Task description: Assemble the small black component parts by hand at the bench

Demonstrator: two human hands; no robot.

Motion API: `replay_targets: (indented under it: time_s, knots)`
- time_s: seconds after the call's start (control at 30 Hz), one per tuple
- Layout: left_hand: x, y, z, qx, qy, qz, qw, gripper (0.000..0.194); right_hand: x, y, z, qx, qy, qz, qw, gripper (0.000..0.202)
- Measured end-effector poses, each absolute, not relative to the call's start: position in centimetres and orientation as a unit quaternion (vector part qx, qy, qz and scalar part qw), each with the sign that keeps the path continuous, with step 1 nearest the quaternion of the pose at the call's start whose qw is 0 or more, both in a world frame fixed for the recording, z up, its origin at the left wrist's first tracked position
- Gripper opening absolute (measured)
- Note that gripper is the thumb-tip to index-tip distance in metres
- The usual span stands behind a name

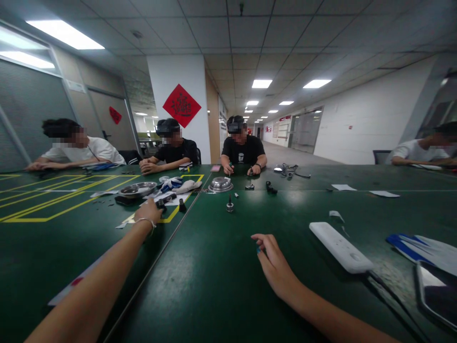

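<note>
My left hand (148,212) reaches out over the left part of the green table, a band round its wrist. Its fingers are closed at the near end of a dark, elongated tool-like piece (166,200); the fingertips are partly hidden. A short black cone-shaped part (182,206) stands just right of it. Over the bare middle of the table is my right hand (271,262), its fingers loosely bent and apart, holding nothing I can see. A small teal spot shows by its thumb tip. Farther ahead stands a small round metal piece with a dark pointed top (229,206).
A metal bowl (138,189) and blue-white gloves (173,184) lie beyond my left hand. An upturned metal bowl (220,184) is before a co-worker across the table. To my right are a white power strip (341,247), a phone (437,290) and another glove (424,247).
</note>
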State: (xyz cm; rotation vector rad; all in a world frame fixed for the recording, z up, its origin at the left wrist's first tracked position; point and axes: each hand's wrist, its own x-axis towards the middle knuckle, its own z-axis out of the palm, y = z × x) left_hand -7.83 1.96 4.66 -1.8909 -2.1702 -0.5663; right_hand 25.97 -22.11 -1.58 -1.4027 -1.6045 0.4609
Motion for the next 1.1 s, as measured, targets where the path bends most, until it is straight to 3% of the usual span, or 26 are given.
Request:
replay_targets:
  time_s: [0.07,0.2,0.43,0.7,0.9,1.1]
  knots:
    - [-6.6,1.1,4.5,-0.616,-0.748,-0.201,0.146,0.047,26.0,-22.0,-1.7,-0.57,-0.648,0.191,0.468,0.037]
    - [-3.9,-0.3,4.0,-0.651,-0.698,-0.209,0.213,0.038,25.9,-21.7,-1.8,-0.565,-0.637,0.183,0.491,0.032]
    - [-0.3,0.4,1.7,-0.65,-0.71,-0.246,0.114,0.054,25.8,-22.1,-1.3,-0.544,-0.648,0.17,0.505,0.027]
    - [-0.2,2.0,0.7,-0.661,-0.694,-0.272,0.089,0.06,25.8,-22.0,-1.5,-0.551,-0.651,0.183,0.489,0.026]
    - [-0.4,2.0,0.9,-0.709,-0.656,-0.234,0.115,0.054,25.4,-22.5,-1.1,-0.552,-0.657,0.195,0.475,0.026]
    - [0.3,1.9,1.0,-0.796,-0.574,-0.173,0.086,0.033,25.4,-22.6,-0.8,-0.56,-0.658,0.2,0.463,0.025]
